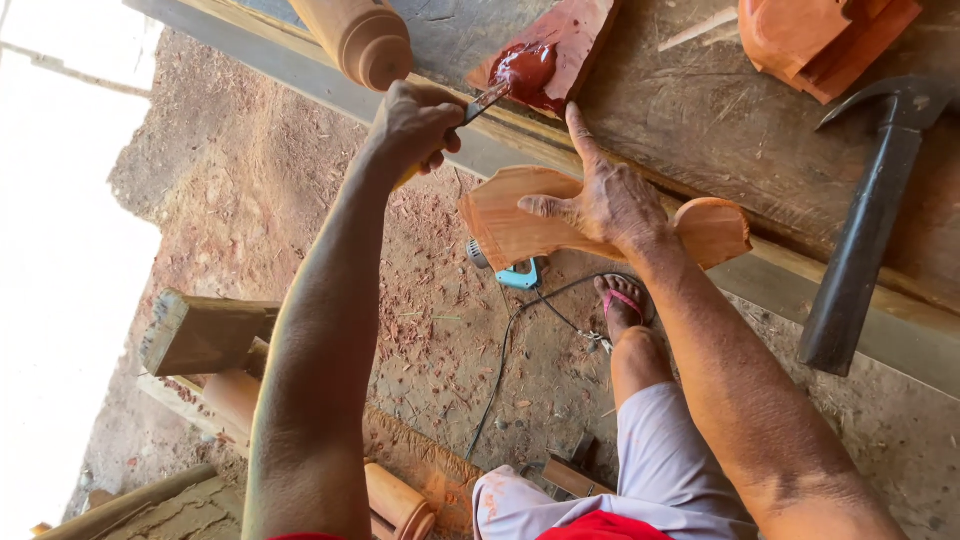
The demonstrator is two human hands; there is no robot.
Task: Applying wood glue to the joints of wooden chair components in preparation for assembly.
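The left hand (415, 125) has its fingers clamped on a thin tool (478, 105) whose tip dips into glossy dark-red paste (525, 70) on a reddish wood scrap (575, 35) on the rough bench (700, 140). The right hand (610, 200), fingers spread apart, presses flat a curved, smooth cut wood piece (510, 225) overhanging the bench's near edge. A black claw hammer (865, 225) lies at right. The tool's handle is hidden in the fist.

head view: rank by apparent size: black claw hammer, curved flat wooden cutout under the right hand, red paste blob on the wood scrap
1. Curved flat wooden cutout, partly hidden by the right hand.
2. Black claw hammer, close to the cutout in extent; it may lie nearer the camera, so the top two are unsure.
3. Red paste blob, clearly smallest.
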